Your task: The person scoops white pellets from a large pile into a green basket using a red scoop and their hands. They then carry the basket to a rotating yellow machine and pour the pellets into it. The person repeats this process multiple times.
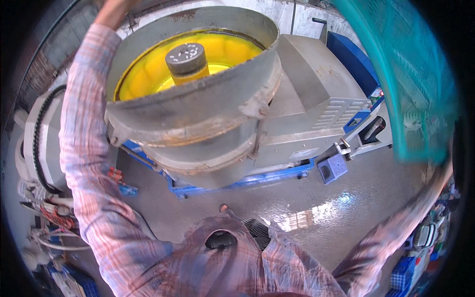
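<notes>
At the far left a black cable (35, 143) loops beside a white casing, with a tangle of wires (52, 210) below it. The left arm in a plaid sleeve (81, 143) rises along the left edge; the left hand (113, 11) reaches past the far rim of the drum (198, 106) and is cut off by the picture's top, so I cannot tell whether it is spread or gripping. One grey metal drum stands at the centre on a blue frame (237, 180), with one yellow bowl (148, 69) inside and one grey-capped hub (186, 58) in its middle. Right of it sits one grey motor housing (316, 94). At the far right one teal mesh crate (420, 84) is held tilted and high above the wet floor (307, 213); the right hand is blurred behind the crate's lower corner, its grip unreadable. The crate could slip or swing wide of the drum, since it is blurred with motion and only one hand seems to bear it; the shiny floor could cost footing.
</notes>
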`<state>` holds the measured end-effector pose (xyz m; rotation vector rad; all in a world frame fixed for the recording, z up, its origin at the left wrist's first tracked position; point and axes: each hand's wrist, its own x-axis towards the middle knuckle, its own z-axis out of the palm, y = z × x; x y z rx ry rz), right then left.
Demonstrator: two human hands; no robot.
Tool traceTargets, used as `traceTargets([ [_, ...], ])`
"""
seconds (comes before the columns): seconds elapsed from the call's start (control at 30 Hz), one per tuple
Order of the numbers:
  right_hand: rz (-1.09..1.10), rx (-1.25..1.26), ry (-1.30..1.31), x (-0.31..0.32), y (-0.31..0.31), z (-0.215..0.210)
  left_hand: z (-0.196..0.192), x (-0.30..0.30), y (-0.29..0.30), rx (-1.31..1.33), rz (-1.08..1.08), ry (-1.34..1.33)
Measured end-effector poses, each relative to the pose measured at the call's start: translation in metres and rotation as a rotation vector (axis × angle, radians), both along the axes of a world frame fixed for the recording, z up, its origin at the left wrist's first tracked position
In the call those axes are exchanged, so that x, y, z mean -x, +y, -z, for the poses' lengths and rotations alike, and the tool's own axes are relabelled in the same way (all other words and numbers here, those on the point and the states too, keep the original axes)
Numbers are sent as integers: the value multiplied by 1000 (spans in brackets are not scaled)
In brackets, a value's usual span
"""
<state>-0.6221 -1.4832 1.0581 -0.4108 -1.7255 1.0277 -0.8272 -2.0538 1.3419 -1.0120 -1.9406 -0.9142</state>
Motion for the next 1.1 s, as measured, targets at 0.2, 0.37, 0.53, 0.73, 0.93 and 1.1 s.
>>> traceTargets([
  [0.2, 287, 225, -755, -228, 9, 267, 115, 138, -33, 970, -473, -741],
  [0.37, 268, 369, -1354, -302, -109, 414, 158, 239, -81, 1179, -731, -702],
  [0.53, 170, 276, -1552, -274, -190, 450, 186, 314, -91, 1225, -742, -498],
  [0.73, 60, 122, -1687, -231, -237, 463, 238, 348, -116, 1218, -768, -604],
  [0.93, 18, 18, -1786, -223, -249, 465, 259, 263, -97, 908, -499, -448],
  [1.1, 15, -44, -1852, -235, -246, 466, 207, 210, -69, 985, -244, -869],
])
